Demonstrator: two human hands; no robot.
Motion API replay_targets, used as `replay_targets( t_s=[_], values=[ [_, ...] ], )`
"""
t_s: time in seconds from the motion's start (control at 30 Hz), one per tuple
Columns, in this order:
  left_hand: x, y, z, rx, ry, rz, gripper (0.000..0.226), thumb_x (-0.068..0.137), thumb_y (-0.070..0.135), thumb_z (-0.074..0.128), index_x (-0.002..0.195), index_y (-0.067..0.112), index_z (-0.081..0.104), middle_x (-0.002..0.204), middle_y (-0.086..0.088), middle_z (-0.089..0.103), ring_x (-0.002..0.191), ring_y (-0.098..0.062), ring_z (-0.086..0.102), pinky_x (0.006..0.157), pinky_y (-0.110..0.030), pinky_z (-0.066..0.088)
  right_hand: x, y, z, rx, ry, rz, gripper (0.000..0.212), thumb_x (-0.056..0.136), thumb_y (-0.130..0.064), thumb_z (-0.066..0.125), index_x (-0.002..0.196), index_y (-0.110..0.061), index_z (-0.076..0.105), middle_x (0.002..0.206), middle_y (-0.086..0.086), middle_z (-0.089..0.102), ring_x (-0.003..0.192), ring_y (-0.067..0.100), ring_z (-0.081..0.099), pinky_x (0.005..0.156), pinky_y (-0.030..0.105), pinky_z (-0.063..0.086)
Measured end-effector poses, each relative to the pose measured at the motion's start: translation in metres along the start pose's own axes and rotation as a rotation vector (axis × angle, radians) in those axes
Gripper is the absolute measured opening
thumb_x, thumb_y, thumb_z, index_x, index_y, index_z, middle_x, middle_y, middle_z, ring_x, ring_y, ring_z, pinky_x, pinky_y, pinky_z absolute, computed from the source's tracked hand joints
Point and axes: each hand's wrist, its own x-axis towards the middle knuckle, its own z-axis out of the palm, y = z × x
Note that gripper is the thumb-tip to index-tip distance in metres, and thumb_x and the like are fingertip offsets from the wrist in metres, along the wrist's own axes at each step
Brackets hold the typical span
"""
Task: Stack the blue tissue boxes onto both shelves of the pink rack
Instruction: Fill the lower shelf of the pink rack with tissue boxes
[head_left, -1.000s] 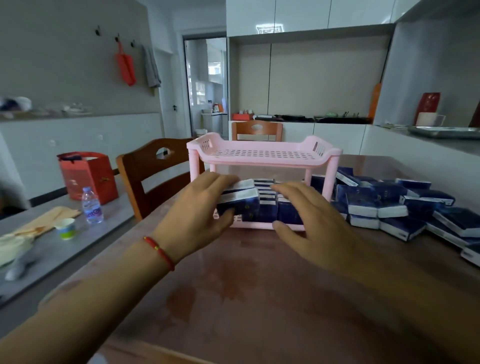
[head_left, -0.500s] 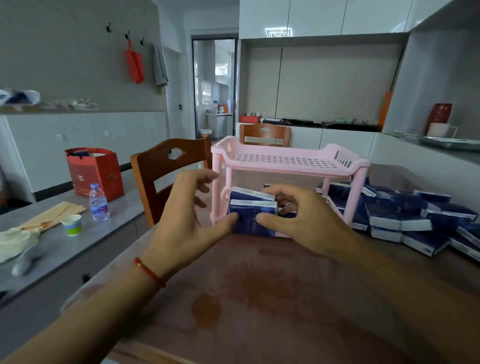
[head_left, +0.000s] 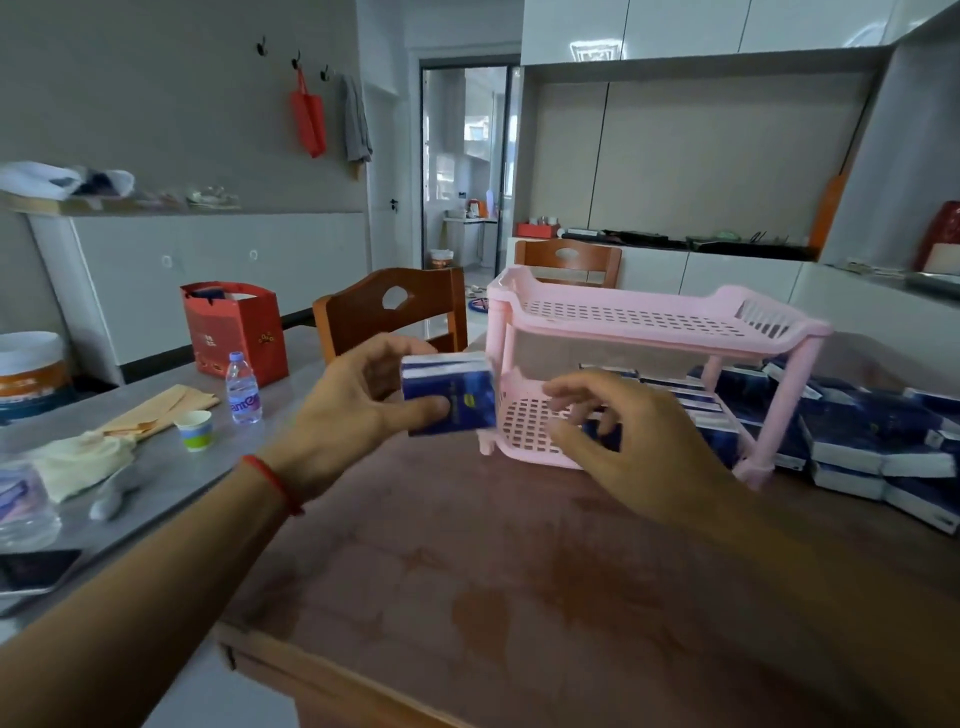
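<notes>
The pink rack (head_left: 649, 332) stands on the brown table (head_left: 493, 571), and its top shelf is bare. My left hand (head_left: 353, 410) grips a blue tissue box (head_left: 457, 395) upright just outside the rack's left end. Several blue boxes (head_left: 691, 405) lie on the right part of the lower shelf (head_left: 524, 426), whose left part is bare. In front of that shelf, my right hand (head_left: 639, 441) has its fingers curled around a dark blue box; blur hides whether it grips it. A pile of blue boxes (head_left: 872, 441) lies on the table right of the rack.
A wooden chair (head_left: 389, 312) stands behind my left hand, and another is behind the rack. The grey counter (head_left: 156, 478) on the left carries a water bottle (head_left: 243, 389), a paper cup (head_left: 195, 428), a red bag (head_left: 234, 332), cloths and a phone (head_left: 36, 569).
My left hand has drawn the blue box out of the lower shelf and carried it left, clear of the rack. The view has turned left, so the rack now sits further right.
</notes>
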Motion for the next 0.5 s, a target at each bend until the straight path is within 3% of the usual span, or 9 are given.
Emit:
replay_targets(
  t_s=[0.1, 0.2, 0.3, 0.43, 0.5],
  values=[
    [0.034, -0.018, -0.013, -0.010, 0.108, -0.071, 0.044, 0.083, 0.009, 0.077, 0.123, 0.014, 0.059, 0.116, 0.002, 0.071, 0.106, -0.014, 0.071, 0.077, -0.024, 0.061, -0.007, 0.023, 0.000, -0.294, 0.199, -0.065, 0.027, 0.084, -0.025, 0.063, 0.109, -0.018, 0.069, 0.112, 0.001, 0.071, 0.097, 0.017, 0.066, 0.086, 0.022, 0.050],
    [0.071, -0.035, -0.004, -0.050, 0.120, -0.144, 0.049, 0.078, 0.009, 0.081, 0.122, 0.013, 0.060, 0.118, -0.007, 0.070, 0.108, -0.025, 0.070, 0.085, -0.038, 0.062, -0.009, 0.037, 0.003, -0.422, 0.260, -0.082, 0.026, 0.077, -0.013, 0.065, 0.103, -0.015, 0.067, 0.105, 0.003, 0.070, 0.098, 0.024, 0.062, 0.087, 0.032, 0.044],
    [0.102, -0.041, 0.020, -0.063, 0.024, -0.158, 0.050, 0.074, 0.005, 0.085, 0.119, 0.011, 0.063, 0.116, -0.013, 0.072, 0.107, -0.029, 0.071, 0.092, -0.048, 0.059, -0.013, 0.041, 0.006, -0.467, 0.288, -0.076, 0.029, 0.075, -0.016, 0.060, 0.104, -0.016, 0.066, 0.108, 0.002, 0.067, 0.102, 0.023, 0.059, 0.089, 0.034, 0.039],
    [0.124, -0.033, 0.050, 0.086, -0.176, -0.118, 0.044, 0.081, 0.005, 0.081, 0.121, 0.018, 0.067, 0.118, -0.008, 0.071, 0.111, -0.024, 0.068, 0.089, -0.037, 0.061, -0.015, 0.044, 0.013, -0.475, 0.257, -0.035, 0.031, 0.077, -0.020, 0.056, 0.107, -0.017, 0.065, 0.110, -0.001, 0.064, 0.105, 0.023, 0.056, 0.090, 0.033, 0.035],
    [0.130, -0.036, 0.058, 0.145, -0.187, -0.076, 0.047, 0.076, 0.012, 0.086, 0.118, 0.025, 0.069, 0.117, -0.006, 0.072, 0.110, -0.026, 0.069, 0.094, -0.048, 0.058, -0.015, 0.047, 0.014, -0.465, 0.246, -0.018, 0.031, 0.077, -0.020, 0.056, 0.106, -0.019, 0.064, 0.109, -0.003, 0.063, 0.105, 0.021, 0.055, 0.090, 0.033, 0.034]
  ],
)
